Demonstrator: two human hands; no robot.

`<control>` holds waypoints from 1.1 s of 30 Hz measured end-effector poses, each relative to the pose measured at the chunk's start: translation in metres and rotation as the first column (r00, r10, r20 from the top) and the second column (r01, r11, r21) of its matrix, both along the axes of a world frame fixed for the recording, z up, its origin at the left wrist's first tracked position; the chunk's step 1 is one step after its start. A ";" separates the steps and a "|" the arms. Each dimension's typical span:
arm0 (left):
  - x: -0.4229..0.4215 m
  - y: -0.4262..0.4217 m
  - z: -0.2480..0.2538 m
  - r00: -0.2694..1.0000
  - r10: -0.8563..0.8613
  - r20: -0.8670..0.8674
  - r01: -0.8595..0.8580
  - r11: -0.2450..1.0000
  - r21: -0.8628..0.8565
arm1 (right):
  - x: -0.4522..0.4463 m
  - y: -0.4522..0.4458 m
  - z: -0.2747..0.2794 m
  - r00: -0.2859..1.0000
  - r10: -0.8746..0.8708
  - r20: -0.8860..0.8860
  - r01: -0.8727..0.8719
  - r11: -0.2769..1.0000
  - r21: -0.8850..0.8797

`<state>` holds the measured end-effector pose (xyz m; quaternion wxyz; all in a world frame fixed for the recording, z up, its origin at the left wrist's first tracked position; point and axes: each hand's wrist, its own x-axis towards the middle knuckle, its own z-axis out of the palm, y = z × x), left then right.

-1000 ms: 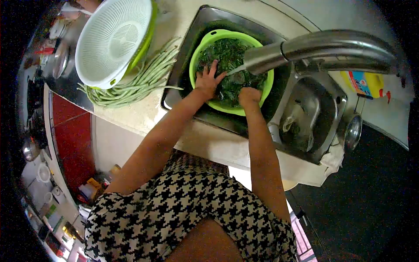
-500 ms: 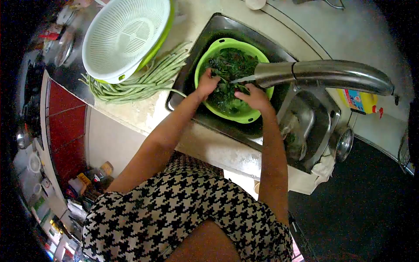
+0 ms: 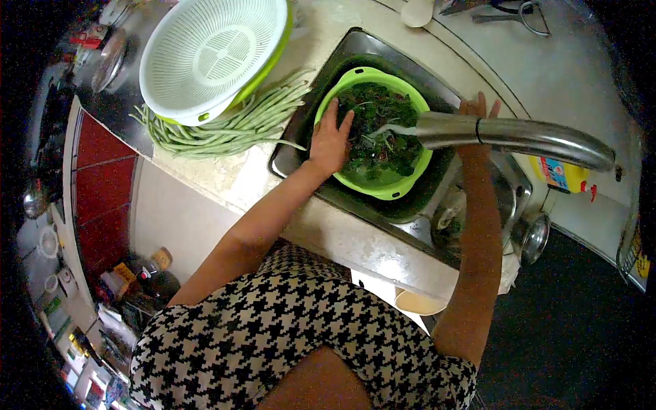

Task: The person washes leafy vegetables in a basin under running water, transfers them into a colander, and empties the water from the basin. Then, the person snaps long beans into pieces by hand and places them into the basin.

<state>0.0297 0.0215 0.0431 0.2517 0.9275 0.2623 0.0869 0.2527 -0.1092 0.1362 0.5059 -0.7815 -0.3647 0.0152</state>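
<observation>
While the left hand (image 3: 329,142) splays over the round green plastic basin (image 3: 365,188) mid-frame, the right hand (image 3: 476,108) splays behind the steel tap (image 3: 519,133).

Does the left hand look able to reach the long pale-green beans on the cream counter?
Probably yes: the left hand is at the left side of the round lime-green basin, fingers spread, and nothing visible blocks its way to the long pale-green beans.
</observation>
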 end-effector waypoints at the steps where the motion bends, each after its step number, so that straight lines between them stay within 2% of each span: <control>1: -0.001 0.004 0.002 0.996 -0.048 0.079 0.044 0.997 0.056 | -0.005 -0.002 0.000 0.921 -0.001 -0.389 0.060 0.988 0.140; 2: -0.001 0.007 0.003 0.983 -0.100 0.155 0.082 0.990 0.113 | 0.002 -0.001 -0.004 0.834 -0.020 -0.552 0.164 0.963 0.213; 3: 0.003 0.006 -0.004 0.970 -0.169 0.175 0.151 0.982 0.112 | 0.009 -0.003 -0.009 0.833 -0.045 -0.552 0.192 0.958 0.212; 4: 0.004 0.002 -0.008 0.961 -0.274 0.042 0.264 0.950 0.167 | 0.021 -0.006 -0.016 0.850 -0.081 -0.521 0.207 0.960 0.188; 5: 0.003 -0.003 -0.013 0.926 -0.366 -0.097 0.378 0.903 0.205 | 0.036 -0.012 -0.023 0.954 -0.110 -0.279 0.132 0.989 0.063; 6: 0.001 -0.006 -0.021 0.865 -0.442 -0.239 0.492 0.841 0.224 | 0.053 -0.019 -0.026 0.981 -0.069 0.179 0.103 0.977 -0.187; 7: -0.001 -0.008 -0.035 0.813 -0.436 -0.386 0.547 0.800 0.248 | 0.062 -0.024 -0.022 0.801 0.043 0.597 0.195 0.924 -0.328; 8: -0.004 -0.008 -0.048 0.810 -0.413 -0.416 0.533 0.815 0.227 | 0.071 -0.029 -0.015 0.661 0.141 0.737 0.242 0.890 -0.387; 9: -0.005 -0.009 -0.052 0.807 -0.390 -0.443 0.516 0.832 0.206 | 0.066 -0.023 0.021 0.889 0.051 0.456 0.207 0.842 -0.499; 10: -0.005 -0.010 -0.055 0.801 -0.370 -0.470 0.499 0.847 0.185 | 0.063 -0.020 0.043 0.990 -0.076 0.120 0.133 0.796 -0.591; 11: -0.006 -0.009 -0.051 0.839 -0.367 -0.402 0.474 0.855 0.209 | 0.063 -0.020 0.040 0.978 -0.081 0.190 0.183 0.767 -0.615; 12: -0.003 -0.008 -0.043 0.829 -0.373 -0.415 0.468 0.871 0.152 | 0.062 -0.020 0.036 0.962 -0.084 0.258 0.235 0.735 -0.636; 14: 0.006 -0.002 -0.027 0.815 -0.380 -0.438 0.444 0.895 0.049 | 0.050 -0.021 -0.002 0.940 -0.064 0.336 0.248 0.805 -0.539; 15: 0.007 -0.003 -0.035 0.862 -0.340 -0.376 0.401 0.911 0.096 | 0.035 -0.023 -0.032 0.951 -0.063 0.302 0.211 0.846 -0.489; 17: 0.011 -0.002 -0.048 0.840 -0.337 -0.425 0.424 0.897 0.127 | -0.003 -0.030 -0.105 0.997 -0.039 0.062 0.061 0.911 -0.408; 18: 0.013 -0.003 -0.055 0.829 -0.333 -0.448 0.434 0.889 0.142 | -0.025 -0.034 -0.142 0.986 -0.019 -0.164 -0.033 0.949 -0.314; 19: 0.016 -0.004 -0.065 0.825 -0.292 -0.484 0.419 0.890 0.178 | -0.043 -0.036 -0.180 0.757 0.107 -0.645 -0.079 0.994 0.072; 20: 0.016 -0.002 -0.065 0.832 -0.292 -0.472 0.412 0.894 0.173 | -0.058 -0.036 -0.208 0.325 0.366 -0.872 0.173 0.884 0.435; 21: 0.013 -0.001 -0.064 0.836 -0.293 -0.464 0.407 0.898 0.166 | -0.070 -0.033 -0.222 0.149 0.462 -0.874 0.300 0.821 0.486; 22: 0.010 -0.001 -0.065 0.839 -0.296 -0.457 0.404 0.901 0.158 | -0.077 -0.030 -0.211 0.369 0.232 -0.900 0.067 0.959 0.274; 23: 0.009 -0.001 -0.066 0.867 -0.277 -0.413 0.368 0.917 0.157 | -0.081 -0.026 -0.198 0.606 0.044 -0.794 -0.098 0.995 -0.020; 24: 0.008 -0.001 -0.068 0.892 -0.261 -0.369 0.335 0.930 0.153 | -0.085 -0.022 -0.180 0.814 -0.072 -0.577 -0.163 0.925 -0.345; 25: 0.008 0.000 -0.063 0.915 -0.245 -0.321 0.303 0.942 0.147 | -0.088 -0.019 -0.164 0.954 -0.092 -0.287 -0.119 0.759 -0.641; 26: 0.007 -0.001 -0.057 0.930 -0.234 -0.282 0.271 0.958 0.097 | -0.090 -0.022 -0.152 1.000 -0.008 0.021 0.022 0.522 -0.853; 28: 0.009 0.002 -0.021 0.960 -0.199 -0.199 0.202 0.979 -0.007 | -0.086 -0.035 -0.138 0.998 -0.035 -0.048 -0.013 0.658 -0.753; 29: 0.008 0.002 -0.017 0.987 -0.143 -0.070 0.146 0.988 0.041 | -0.085 -0.041 -0.131 0.996 -0.043 -0.083 -0.027 0.721 -0.693; 30: 0.008 0.001 -0.015 0.994 -0.107 0.001 0.107 0.989 -0.103 | -0.086 -0.043 -0.113 0.942 -0.137 -0.307 -0.081 0.794 -0.603; 32: 0.008 0.000 -0.011 0.992 -0.010 0.124 0.057 0.921 -0.386 | -0.087 -0.045 -0.075 0.670 -0.221 -0.709 -0.096 0.921 -0.377; 33: 0.009 -0.001 -0.008 0.982 0.038 0.187 0.046 0.904 -0.425 | -0.087 -0.045 -0.069 0.624 -0.207 -0.753 -0.081 0.942 -0.326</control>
